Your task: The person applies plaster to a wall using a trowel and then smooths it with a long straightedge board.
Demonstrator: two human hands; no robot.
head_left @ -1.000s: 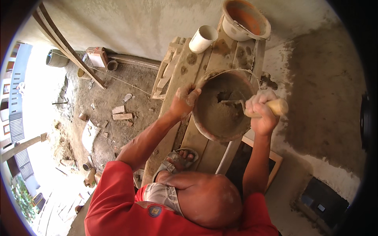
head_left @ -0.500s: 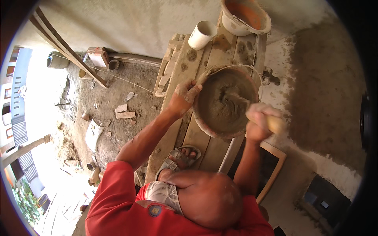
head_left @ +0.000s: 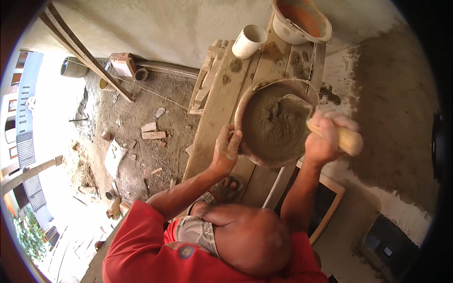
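A round bucket [head_left: 247, 157] of wet grey mortar [head_left: 273, 129] stands on a plank platform in front of me. My left hand [head_left: 227, 147] grips its near left rim, thumb on top and fingers bent against the outside wall. In my right hand [head_left: 327, 137], slightly blurred, is a trowel, closed around its pale wooden handle [head_left: 350, 141] just beyond the right rim. The trowel's mortar-coated blade [head_left: 296, 101] reaches into the bucket's right side, its lower edge in the mix. Rough furrows mark the mortar's middle.
A white cylindrical container [head_left: 249, 41] and a pale bucket with an orange inside [head_left: 302, 22] stand at the platform's far end. My sandalled foot [head_left: 227, 186] rests on the planks [head_left: 207, 137]. Broken bricks [head_left: 153, 135] litter the dirt floor at left; leaning boards [head_left: 85, 52] stand behind.
The trowel blade has moved from the bucket's middle toward its right rim, and my right hand has shifted right. My left hand has slid down the rim toward me.
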